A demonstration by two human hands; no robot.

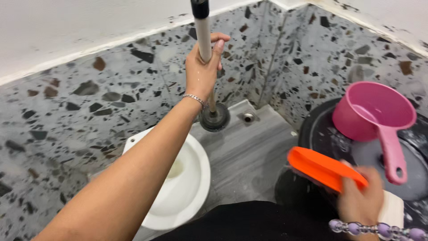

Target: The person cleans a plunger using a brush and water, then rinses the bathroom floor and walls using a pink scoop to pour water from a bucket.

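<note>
My left hand [203, 67] grips the pale wooden handle of a plunger [204, 38]. The plunger's dark rubber cup [215, 118] rests on the grey floor beside the toilet. A thin silver bracelet circles that wrist. My right hand [361, 198], with a purple bead bracelet, holds a flat orange brush [323, 167] over the edge of a black water barrel [312, 131]. A white toilet bowl [189, 178] sits below my left arm, between the two hands.
A pink dipper [379, 118] rests on the barrel, its handle pointing toward me. A metal floor drain [248, 117] lies in the corner. Terrazzo walls close in at left and behind, with white plaster above.
</note>
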